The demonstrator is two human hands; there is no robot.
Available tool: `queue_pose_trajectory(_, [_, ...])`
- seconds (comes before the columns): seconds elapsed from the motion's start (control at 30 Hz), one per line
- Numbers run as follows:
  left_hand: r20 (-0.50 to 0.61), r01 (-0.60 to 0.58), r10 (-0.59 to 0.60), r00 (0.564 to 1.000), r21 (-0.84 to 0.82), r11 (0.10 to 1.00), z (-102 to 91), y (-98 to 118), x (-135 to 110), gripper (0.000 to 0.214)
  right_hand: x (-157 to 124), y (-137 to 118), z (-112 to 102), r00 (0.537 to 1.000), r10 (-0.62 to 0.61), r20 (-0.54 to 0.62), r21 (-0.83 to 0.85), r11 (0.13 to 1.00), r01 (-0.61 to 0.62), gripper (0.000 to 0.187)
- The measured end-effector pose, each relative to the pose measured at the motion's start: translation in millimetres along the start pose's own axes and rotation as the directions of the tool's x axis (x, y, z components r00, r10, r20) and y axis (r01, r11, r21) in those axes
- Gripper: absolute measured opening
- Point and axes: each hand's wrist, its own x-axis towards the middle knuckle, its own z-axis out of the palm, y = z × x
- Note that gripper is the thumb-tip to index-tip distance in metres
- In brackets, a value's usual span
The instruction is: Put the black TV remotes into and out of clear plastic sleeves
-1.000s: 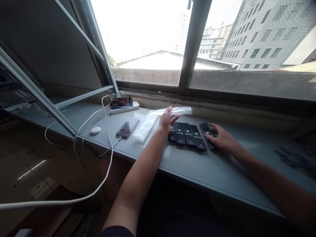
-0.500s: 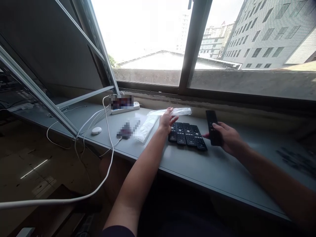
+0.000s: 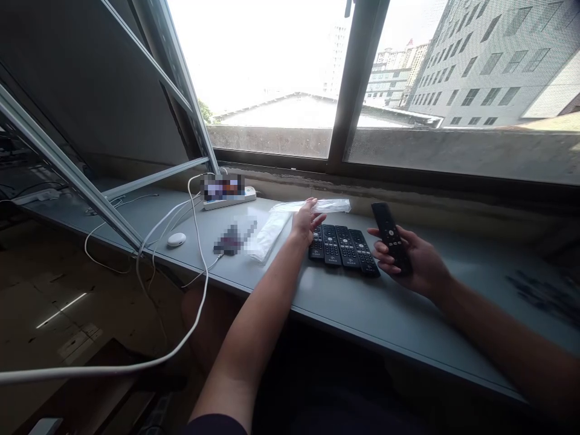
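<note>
My left hand (image 3: pixel 307 225) pinches a clear plastic bag (image 3: pixel 334 206), whose free end sticks out to the right. Beneath and left of that hand lies a bundle of similar clear bags (image 3: pixel 270 237). Several black remote controls (image 3: pixel 348 248) rest face up in a row on the table, the leftmost partly covered by my left hand. Just right of the row, my right hand (image 3: pixel 421 261) grips another black remote control (image 3: pixel 390 235) above the tabletop. Its button side faces me and its far end tilts to the left.
A white power strip (image 3: pixel 230 199) sits by the window wall. A round white object (image 3: pixel 176 240), a blurred-out item (image 3: pixel 230 241) and loose white cables (image 3: pixel 205 290) are on the left. Metal frame bars (image 3: pixel 72 169) slant over the table (image 3: pixel 399 326). Dark items (image 3: pixel 544 293) lie far right.
The held remote has turned in my right hand, its upper end shifting left, and the fingers now wrap its left side. My left hand and the plastic bag have hardly moved.
</note>
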Motion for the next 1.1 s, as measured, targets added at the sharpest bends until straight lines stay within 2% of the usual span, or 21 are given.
queue_pose_trajectory(0.17, [0.000, -0.004, 0.004, 1.000, 0.005, 1.000, -0.3, -0.4, 0.0, 0.022, 0.2, -2.2, -3.0, 1.000, 0.006, -0.024, 0.106, 0.994, -0.004, 0.045])
queue_pose_trajectory(0.43, [-0.008, -0.001, 0.002, 1.000, 0.011, 1.000, -1.3, -1.5, 2.5, 0.022, 2.0, -2.0, -3.2, 0.998, 0.007, -0.066, 0.082, 0.997, -0.001, 0.028])
queue_pose_trajectory(0.53, [-0.005, -0.001, 0.001, 1.000, 0.012, 1.000, -2.3, -2.1, 3.8, 0.023, 2.1, -1.6, -2.1, 0.992, 0.035, -0.118, 0.064, 0.998, -0.028, 0.028])
queue_pose_trajectory(0.6, [-0.012, -0.001, 0.001, 1.000, 0.015, 1.000, -2.7, -2.1, 3.9, 0.023, 1.1, -2.6, 0.3, 0.987, 0.072, -0.146, 0.108, 0.993, -0.057, 0.030])
queue_pose_trajectory(0.73, [-0.015, -0.004, 0.004, 1.000, 0.009, 1.000, -2.3, -1.8, 3.5, 0.021, -1.2, -4.6, 3.7, 0.992, 0.096, -0.087, 0.198, 0.977, -0.078, 0.035])
queue_pose_trajectory(0.9, [-0.008, -0.004, 0.004, 1.000, 0.014, 1.000, -2.1, -1.2, 2.7, 0.022, -0.1, -1.5, 0.4, 0.998, 0.054, -0.011, 0.188, 0.981, -0.051, 0.032])
queue_pose_trajectory(1.0, [0.003, -0.003, 0.003, 1.000, 0.017, 1.000, -1.7, -0.4, 1.3, 0.024, 1.4, -0.3, -1.8, 0.999, 0.031, -0.026, 0.206, 0.978, -0.025, 0.038])
queue_pose_trajectory(1.1, [-0.003, -0.002, 0.002, 1.000, 0.013, 1.000, -0.8, 0.5, -0.1, 0.025, 2.5, -2.1, -2.8, 0.994, 0.059, -0.087, 0.242, 0.970, -0.036, 0.029])
